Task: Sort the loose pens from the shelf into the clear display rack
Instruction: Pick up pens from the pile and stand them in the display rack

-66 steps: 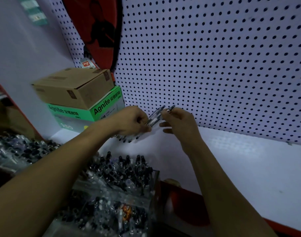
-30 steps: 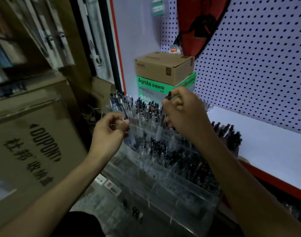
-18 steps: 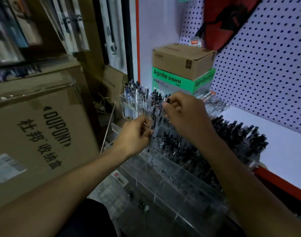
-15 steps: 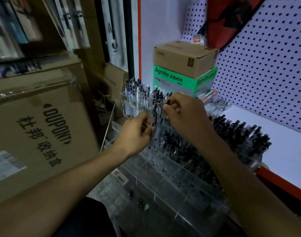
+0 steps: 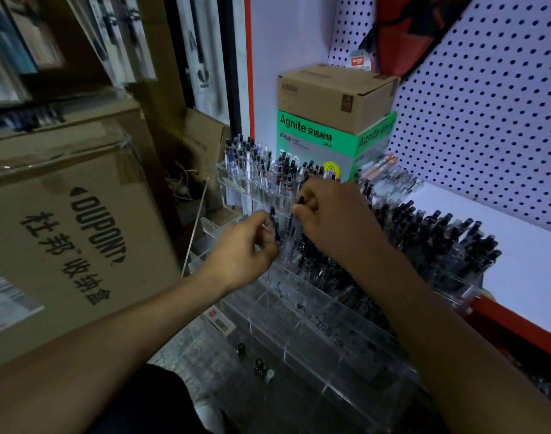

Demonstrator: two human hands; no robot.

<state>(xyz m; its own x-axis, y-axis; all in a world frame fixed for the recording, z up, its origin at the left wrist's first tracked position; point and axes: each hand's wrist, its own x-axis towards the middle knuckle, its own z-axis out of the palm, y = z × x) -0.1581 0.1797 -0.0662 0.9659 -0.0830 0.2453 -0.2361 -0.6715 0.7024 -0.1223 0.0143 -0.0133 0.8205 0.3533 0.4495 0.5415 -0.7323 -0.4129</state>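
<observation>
both hands over the left end of the clear display rack, left grip pinching a black-capped pen upright, right grip pinching another pen just beside it, loose pens on the shelf behind.

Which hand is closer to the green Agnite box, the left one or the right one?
The right hand is closer, just below and in front of the green Agnite box. The left hand is lower and further left.
</observation>
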